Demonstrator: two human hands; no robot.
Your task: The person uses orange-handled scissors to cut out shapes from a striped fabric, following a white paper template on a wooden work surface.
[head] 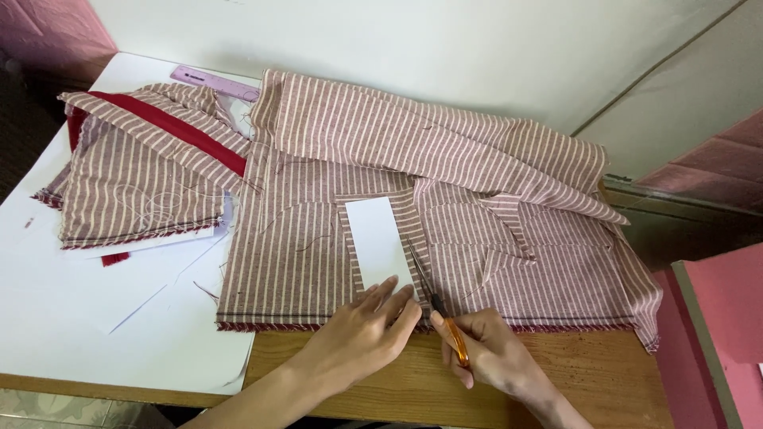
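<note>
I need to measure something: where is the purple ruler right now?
In the head view the purple ruler lies at the far left of the table, on white paper, partly tucked under the striped fabric, far from both hands.

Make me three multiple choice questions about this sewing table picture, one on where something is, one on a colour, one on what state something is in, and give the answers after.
1. Where does the white paper rectangle lie?
A. on the striped fabric
B. on the floor
C. under the purple ruler

2. What colour are the handles of the scissors?
A. green
B. orange
C. black

3. What is the left hand doing?
A. hanging off the table
B. lifting the ruler
C. pressing flat on the paper's near end

Answers:
1 A, the paper rests on top of the stripes in the middle of the cloth.
2 B, an orange handle shows in the right hand.
3 C, the spread fingers lie on the paper's lower edge, beside the scissor blades.
</note>
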